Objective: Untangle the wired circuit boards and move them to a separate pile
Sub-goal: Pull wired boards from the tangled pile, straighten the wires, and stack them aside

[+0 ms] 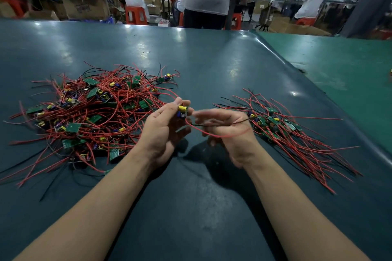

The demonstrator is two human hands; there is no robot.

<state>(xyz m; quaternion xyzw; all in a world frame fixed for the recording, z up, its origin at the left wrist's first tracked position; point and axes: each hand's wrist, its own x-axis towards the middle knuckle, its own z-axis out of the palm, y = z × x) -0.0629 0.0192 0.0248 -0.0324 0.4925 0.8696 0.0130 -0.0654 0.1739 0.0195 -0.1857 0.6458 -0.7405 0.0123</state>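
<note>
Clearly the left hand (163, 127) pinches one board (182, 110); the right hand (224, 131), fingers loosely curled, has its red wire (220, 135) draped across. A tug could drag the tangled pile (84, 112) along.

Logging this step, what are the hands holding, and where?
Left hand pinches one board by its body; right hand is blurred, its wires draped across, grip unclear.

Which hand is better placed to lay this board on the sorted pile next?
Probably the right hand: it is next to the sorted pile and has the board's wires looped over it. The left hand pinches the board, nearer the tangled pile.
</note>
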